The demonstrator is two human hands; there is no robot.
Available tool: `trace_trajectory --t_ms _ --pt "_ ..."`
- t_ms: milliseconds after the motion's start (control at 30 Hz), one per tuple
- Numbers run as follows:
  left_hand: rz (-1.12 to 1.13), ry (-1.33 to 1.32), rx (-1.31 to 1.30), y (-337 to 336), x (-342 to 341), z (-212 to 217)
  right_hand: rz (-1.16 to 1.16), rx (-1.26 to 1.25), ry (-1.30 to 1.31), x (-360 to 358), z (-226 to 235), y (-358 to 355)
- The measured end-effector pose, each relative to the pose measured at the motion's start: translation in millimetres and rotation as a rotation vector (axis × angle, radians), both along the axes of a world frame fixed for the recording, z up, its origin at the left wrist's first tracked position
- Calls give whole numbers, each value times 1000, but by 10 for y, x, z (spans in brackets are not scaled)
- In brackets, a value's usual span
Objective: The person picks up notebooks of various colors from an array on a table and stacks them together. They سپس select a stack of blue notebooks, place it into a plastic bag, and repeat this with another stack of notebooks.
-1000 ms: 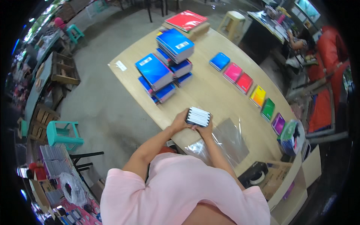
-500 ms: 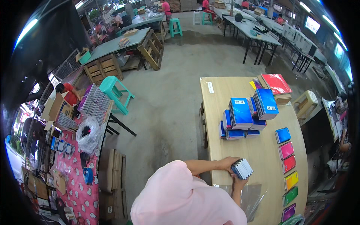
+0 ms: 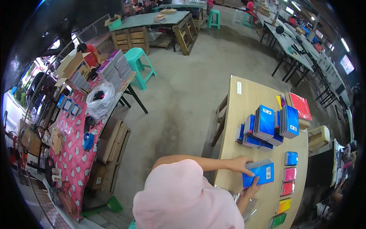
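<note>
A small bundle of blue spiral notebooks (image 3: pixel 260 171) is held over the near part of the wooden table, its blue cover with a white label turned up. My left hand (image 3: pixel 240 165) grips it along the spiral side, at the upper left. Lower down, my right hand (image 3: pixel 252 188) holds the near edge, with a finger lying on the cover. Beside my right forearm lies a clear plastic bag (image 3: pixel 249 209), partly hidden by the arm. Beyond my hands, more blue spiral notebooks (image 3: pixel 264 121) are stacked in crossed piles.
Along the right of the wooden table (image 3: pixel 244 105) runs a row of small notebooks, including blue (image 3: pixel 291 158), pink (image 3: pixel 289 174) and green (image 3: pixel 278 220). A red pack (image 3: pixel 300 106) sits at the far corner. Left stands a pink-covered table (image 3: pixel 72 152); a green stool (image 3: pixel 139 63) is beyond it.
The notebook bundle has been turned from showing its spiral edges to showing its blue labelled cover. Both hands have shifted their hold on it. The view has swung left.
</note>
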State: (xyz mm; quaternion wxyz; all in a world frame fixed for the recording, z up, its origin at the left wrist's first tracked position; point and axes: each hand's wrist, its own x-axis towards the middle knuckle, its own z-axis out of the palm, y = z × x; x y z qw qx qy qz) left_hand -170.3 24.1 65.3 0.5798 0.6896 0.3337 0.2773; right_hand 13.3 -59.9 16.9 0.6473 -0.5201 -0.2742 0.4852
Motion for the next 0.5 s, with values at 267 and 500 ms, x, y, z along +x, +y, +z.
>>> trace_trajectory --t_ms 267,500 --pt "23 -87 -206 729 -613 1007 286 122 35 62 1366 747" --pt "-121 89 -199 1586 -883 1806 543 263 70 157 1523 1791"
